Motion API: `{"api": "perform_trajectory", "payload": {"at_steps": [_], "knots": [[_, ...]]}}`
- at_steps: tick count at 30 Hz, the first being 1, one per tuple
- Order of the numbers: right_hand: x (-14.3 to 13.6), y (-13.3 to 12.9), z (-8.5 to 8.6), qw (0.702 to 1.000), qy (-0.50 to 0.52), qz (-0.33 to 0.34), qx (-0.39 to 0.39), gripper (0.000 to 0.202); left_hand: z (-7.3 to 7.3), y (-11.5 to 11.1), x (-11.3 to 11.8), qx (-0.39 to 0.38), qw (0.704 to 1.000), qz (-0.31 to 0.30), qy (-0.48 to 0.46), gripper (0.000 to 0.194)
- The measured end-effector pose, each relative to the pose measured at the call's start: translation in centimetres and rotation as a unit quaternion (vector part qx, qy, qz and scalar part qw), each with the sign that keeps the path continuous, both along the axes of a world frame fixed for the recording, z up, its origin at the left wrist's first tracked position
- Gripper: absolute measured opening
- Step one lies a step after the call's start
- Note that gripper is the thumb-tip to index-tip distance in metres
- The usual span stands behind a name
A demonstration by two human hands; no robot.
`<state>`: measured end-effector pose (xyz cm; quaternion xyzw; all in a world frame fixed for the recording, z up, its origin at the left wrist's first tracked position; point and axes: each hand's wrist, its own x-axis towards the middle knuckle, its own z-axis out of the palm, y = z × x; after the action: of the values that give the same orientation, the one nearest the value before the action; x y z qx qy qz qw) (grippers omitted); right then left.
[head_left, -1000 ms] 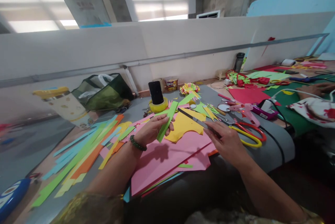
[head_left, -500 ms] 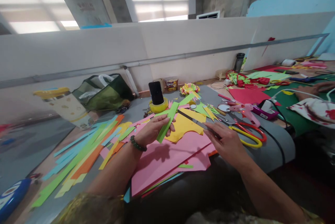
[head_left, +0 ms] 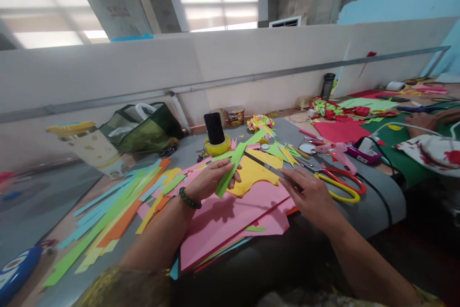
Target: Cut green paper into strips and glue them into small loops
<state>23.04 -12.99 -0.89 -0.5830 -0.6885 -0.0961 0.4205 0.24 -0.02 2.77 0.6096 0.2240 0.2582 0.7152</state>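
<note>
Grey bench (head_left: pixel 362 216), paper-strewn. From here I see left hand (head_left: pixel 212 176) pinching bright-green paper strip (head_left: pixel 235 161) over yellow paper sheet (head_left: pixel 257 173), right hand (head_left: pixel 309 191) gripping slim dark metallic tool (head_left: pixel 266 165) nearby. Little just shifted; work seems paused.

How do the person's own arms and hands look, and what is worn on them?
The left hand and right hand are without gloves. A dark green bracelet of small round beads circles the left wrist; the right wrist is bare. A golden-brown, mottled fabric left sleeve ends well short of the wrist. Only a similar edge of the right sleeve shows.
</note>
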Motion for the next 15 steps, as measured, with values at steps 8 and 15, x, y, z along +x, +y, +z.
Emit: {"api": "perform_trajectory", "payload": {"at_steps": [8, 15], "knots": [[-0.3, 0.3, 0.1, 1.000, -0.003, 0.004, 0.000, 0.026, -0.5, -0.2, 0.2, -0.011, 1.000, -0.003, 0.023, 0.034], [-0.9, 1.8, -0.6, 0.997, -0.030, -0.033, 0.070, 0.029, -0.1, -1.1, 0.7, 0.002, 0.996, -0.046, 0.070, 0.039]]}}
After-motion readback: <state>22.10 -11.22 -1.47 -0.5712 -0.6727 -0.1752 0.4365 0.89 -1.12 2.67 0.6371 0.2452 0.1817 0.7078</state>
